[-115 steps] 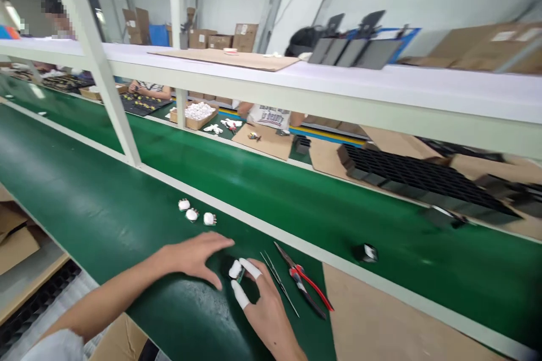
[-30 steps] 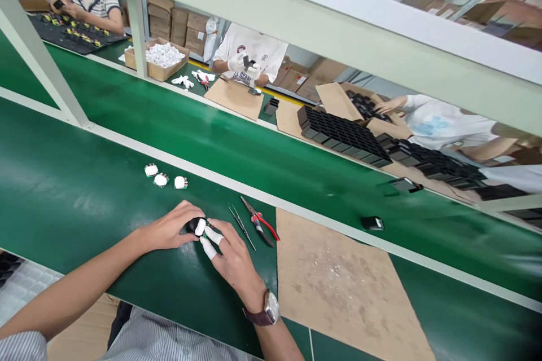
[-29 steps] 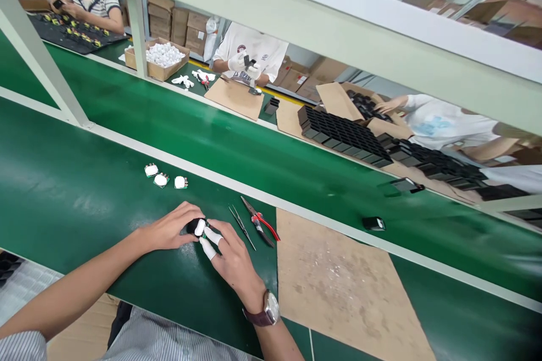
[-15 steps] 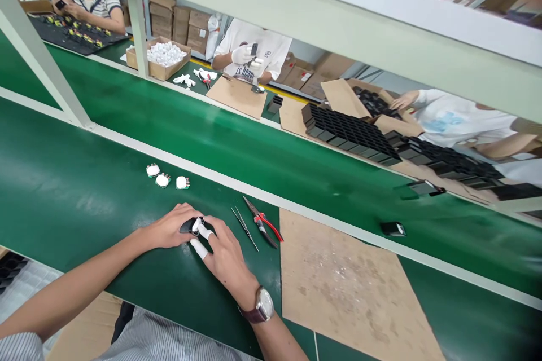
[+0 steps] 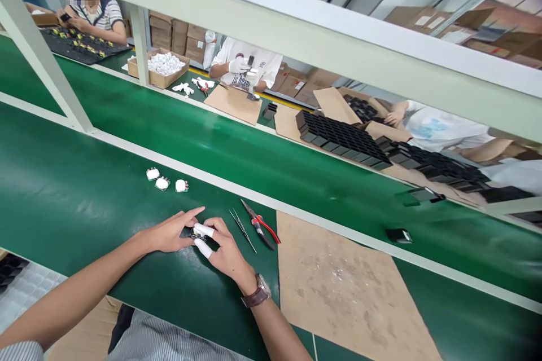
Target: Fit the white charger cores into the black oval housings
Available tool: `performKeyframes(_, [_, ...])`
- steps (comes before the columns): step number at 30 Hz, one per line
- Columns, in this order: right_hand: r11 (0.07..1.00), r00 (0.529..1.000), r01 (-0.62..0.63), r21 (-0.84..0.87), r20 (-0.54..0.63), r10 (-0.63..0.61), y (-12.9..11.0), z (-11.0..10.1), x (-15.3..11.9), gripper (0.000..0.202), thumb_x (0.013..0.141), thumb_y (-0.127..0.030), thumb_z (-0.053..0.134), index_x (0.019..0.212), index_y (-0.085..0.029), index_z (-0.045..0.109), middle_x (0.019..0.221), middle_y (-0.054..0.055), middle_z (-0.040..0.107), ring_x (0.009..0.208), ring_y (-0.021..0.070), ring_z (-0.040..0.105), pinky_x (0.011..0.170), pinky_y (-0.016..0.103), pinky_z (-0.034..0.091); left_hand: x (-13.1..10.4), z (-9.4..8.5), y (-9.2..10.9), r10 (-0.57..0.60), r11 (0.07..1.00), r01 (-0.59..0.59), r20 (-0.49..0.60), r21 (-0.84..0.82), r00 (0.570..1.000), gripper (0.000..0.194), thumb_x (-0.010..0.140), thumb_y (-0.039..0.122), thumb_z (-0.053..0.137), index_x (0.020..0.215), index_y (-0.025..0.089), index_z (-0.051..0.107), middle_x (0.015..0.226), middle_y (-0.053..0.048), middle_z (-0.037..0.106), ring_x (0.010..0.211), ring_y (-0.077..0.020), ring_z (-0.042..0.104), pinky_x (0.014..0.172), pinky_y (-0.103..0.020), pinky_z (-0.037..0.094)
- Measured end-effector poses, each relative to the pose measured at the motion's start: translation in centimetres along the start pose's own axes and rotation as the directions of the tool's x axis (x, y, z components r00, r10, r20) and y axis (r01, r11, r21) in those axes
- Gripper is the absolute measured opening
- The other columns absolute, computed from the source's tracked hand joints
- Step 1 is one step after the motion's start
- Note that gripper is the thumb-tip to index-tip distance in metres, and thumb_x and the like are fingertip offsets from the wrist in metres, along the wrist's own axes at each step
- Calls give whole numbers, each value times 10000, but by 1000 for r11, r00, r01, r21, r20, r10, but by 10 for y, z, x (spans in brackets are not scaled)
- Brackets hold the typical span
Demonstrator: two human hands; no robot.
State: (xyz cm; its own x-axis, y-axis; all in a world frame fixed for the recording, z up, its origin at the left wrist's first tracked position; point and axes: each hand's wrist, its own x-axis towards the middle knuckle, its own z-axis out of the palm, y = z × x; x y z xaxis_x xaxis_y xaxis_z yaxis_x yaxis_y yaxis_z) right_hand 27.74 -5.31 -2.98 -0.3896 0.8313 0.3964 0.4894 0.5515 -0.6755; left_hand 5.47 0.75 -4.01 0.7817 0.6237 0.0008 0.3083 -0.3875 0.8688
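A small black plastic housing (image 5: 186,232) is held in my left hand (image 5: 167,232), low over the green bench; its index finger stretches out past the housing. At the housing's open end, my right hand (image 5: 227,251) pinches with thumb and forefinger, both wearing white finger cots. Small parts show in that end between the fingertips, too small to make out fully. Beyond my hands lie three small circuit boards with white tops: one on the left (image 5: 153,174), a second (image 5: 162,183) close to it, and a third (image 5: 182,185) slightly apart.
Right of my hands are tweezers (image 5: 243,231) and red-handled pliers (image 5: 260,225), beside a stained cardboard sheet (image 5: 339,287). A green conveyor belt (image 5: 237,146) runs behind a pale rail, carrying a black housing (image 5: 398,235). Co-workers sit across it, near stacked black housings (image 5: 342,138).
My left index finger has lifted and straightened away from the housing. The white top seen at the housing's end is now hidden, and darker small parts show there. The view has shifted slightly.
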Motion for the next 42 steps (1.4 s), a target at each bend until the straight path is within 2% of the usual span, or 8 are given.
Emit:
performKeyframes(7, [913,982,167,-372,146,-121,-8,-5,-3,336,1010,-129,550,1332,-186,629,1190,156,631,1044,289,581,855,460,583,0,2,0,-13,1000,13,8,-11,1000,851,979,269,631,1672,339,142,1328,-37,722,1262,-270,624,1188,-503,356])
performKeyframes(16, [930,990,87,-358,-76,-122,-3,8,-19,300,1002,-144,637,1294,-213,634,1184,129,683,1029,257,662,849,424,599,-1,4,-1,-28,1000,29,30,-5,999,845,1001,279,612,1679,329,111,1399,-47,697,1317,-290,583,1187,-508,333])
performKeyframes(23, [978,991,-85,-191,-120,62,3,-4,-31,389,1057,-231,574,1444,-266,569,1262,106,663,1142,229,664,953,402,599,-2,6,-2,-41,998,40,13,42,999,846,1015,321,616,1683,345,97,1432,-45,684,1289,-289,589,1161,-505,368])
performKeyframes(28, [802,941,-303,-514,-295,167,29,-27,-43,399,1049,-249,529,1433,-152,578,1246,197,648,1187,357,622,1013,618,534,-1,3,3,-85,994,84,24,67,996,874,987,340,654,1684,344,128,1464,-44,664,1350,-312,529,1171,-532,372])
performKeyframes(30, [780,950,-290,-554,-265,165,35,-31,-43,360,1052,-207,454,1358,-122,625,1127,192,673,1090,356,649,942,616,559,-2,2,6,-88,994,87,22,68,996,892,961,418,703,1675,355,173,1480,-45,648,1391,-334,496,1178,-547,372])
performKeyframes(34, [838,972,-219,-499,-189,142,18,-34,-36,332,1044,-143,420,1287,-162,644,1026,106,668,918,230,678,813,373,601,-4,2,9,-42,998,43,-40,40,998,847,932,453,745,1638,382,284,1476,-58,611,1336,-308,543,1161,-502,429])
performKeyframes(37, [854,986,-163,-493,-69,149,-12,-34,-35,302,1020,-115,454,1250,-172,641,1089,93,643,807,177,655,669,285,544,-5,4,9,-12,1000,13,-89,15,996,818,936,394,743,1627,391,305,1343,-69,625,1202,-259,618,1094,-444,499])
performKeyframes(42, [754,985,-62,-654,79,150,-35,-34,-38,253,830,23,505,910,-177,638,1091,85,624,652,134,568,507,276,381,-5,7,7,-10,999,12,-65,31,998,781,943,364,729,1615,385,330,1198,-59,627,1079,-236,647,1010,-415,540])
